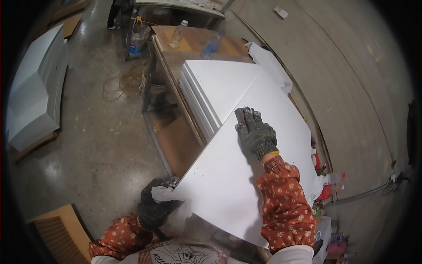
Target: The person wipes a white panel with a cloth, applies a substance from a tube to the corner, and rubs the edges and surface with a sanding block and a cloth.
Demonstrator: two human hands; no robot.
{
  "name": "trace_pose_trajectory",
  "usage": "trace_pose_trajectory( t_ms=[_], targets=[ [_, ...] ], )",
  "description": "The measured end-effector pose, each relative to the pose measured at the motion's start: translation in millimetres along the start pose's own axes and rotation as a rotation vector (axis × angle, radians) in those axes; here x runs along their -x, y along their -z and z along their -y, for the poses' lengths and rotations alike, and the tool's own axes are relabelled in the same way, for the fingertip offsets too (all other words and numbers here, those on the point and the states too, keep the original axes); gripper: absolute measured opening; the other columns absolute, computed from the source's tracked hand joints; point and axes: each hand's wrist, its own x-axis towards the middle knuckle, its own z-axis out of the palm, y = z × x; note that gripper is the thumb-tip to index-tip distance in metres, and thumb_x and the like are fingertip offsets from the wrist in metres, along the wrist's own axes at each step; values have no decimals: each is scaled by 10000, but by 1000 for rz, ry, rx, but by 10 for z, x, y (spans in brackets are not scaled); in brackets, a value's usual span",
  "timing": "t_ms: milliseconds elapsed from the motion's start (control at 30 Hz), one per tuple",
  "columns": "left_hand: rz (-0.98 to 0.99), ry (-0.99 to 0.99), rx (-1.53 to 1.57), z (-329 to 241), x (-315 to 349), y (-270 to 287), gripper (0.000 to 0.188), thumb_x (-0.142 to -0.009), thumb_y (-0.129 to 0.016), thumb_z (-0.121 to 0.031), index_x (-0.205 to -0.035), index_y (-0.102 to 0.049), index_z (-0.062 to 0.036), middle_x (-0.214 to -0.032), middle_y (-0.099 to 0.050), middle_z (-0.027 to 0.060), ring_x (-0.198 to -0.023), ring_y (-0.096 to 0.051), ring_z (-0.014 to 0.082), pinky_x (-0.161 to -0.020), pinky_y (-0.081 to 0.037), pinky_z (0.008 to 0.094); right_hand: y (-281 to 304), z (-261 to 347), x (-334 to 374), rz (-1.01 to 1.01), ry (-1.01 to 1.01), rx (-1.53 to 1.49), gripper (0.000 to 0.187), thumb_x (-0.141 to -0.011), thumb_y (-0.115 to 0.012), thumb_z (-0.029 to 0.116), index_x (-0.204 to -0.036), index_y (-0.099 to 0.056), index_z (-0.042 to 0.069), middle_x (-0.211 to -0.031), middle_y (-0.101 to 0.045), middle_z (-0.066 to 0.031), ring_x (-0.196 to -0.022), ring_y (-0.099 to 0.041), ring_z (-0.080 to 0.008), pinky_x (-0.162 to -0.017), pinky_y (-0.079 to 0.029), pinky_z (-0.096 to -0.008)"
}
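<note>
A large white panel (220, 176) lies at an angle across a stack of white panels (220, 81) on the workbench. My right hand (258, 135), in a dark grey knit glove, rests on the panel's upper face. Its fingers are closed over a small grey block (239, 115) that looks like a sanding block, pressed flat against the surface. At the panel's near left corner, my left hand (154, 206), also gloved, is closed on a white cloth (165, 194). Part of the cloth hangs below the corner, and the fingertips are partly hidden. Small dark specks dot the panel.
Two plastic bottles, one clear (179, 34) and one bluish (211, 46), are at the bench's far end. More white panels (37, 97) are stacked on the left floor. A bucket (140, 34) and coiled hose (121, 86) sit beyond. Several bottles (334, 177) crowd the right side.
</note>
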Motion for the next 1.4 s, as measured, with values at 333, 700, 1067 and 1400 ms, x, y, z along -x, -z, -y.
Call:
trace_pose_trajectory(
  t_ms=[333, 700, 1067, 1400],
  targets=[
    [257, -678, -867, 278, -214, 297, 157, -760, -698, -133, -906, -652, -165, -691, -562, -34, -575, -546, 123, -552, -426, 243, -78, 16, -228, -141, 42, 4, 419, -904, -457, 287, -1296, -505, 146, -1202, -583, -162, -972, -618, -389, -821, -515, -476],
    [364, -438, -630, 367, -164, 378, 175, -823, -624, -136, -994, -663, -144, -793, -625, 4, -723, -599, 178, -677, -461, 270, -237, 146, 68, -110, 90, 28, 367, -925, -428, 299, -1255, -470, 145, -1239, -524, -155, -1087, -553, -335, -728, -531, -477],
    [553, -23, -275, 34, -191, 328, 159, -926, -484, -104, -906, -608, -6, -842, -602, 43, -729, -558, 117, -646, -443, 242, -281, 201, 136, -46, -106, 149, 463, -881, -500, 335, -1300, -441, 147, -1300, -464, -162, -1065, -560, -347, -778, -497, -531],
    [527, 498, 237, 63, -243, 378, 207, -961, -467, -65, -927, -602, 87, -900, -623, 99, -786, -581, 147, -704, -479, 257, -39, 412, 51, -9, 17, 263, 556, -903, -452, 429, -1391, -410, 165, -1348, -474, -188, -872, -636, -377, -755, -512, -491]
  ],
)
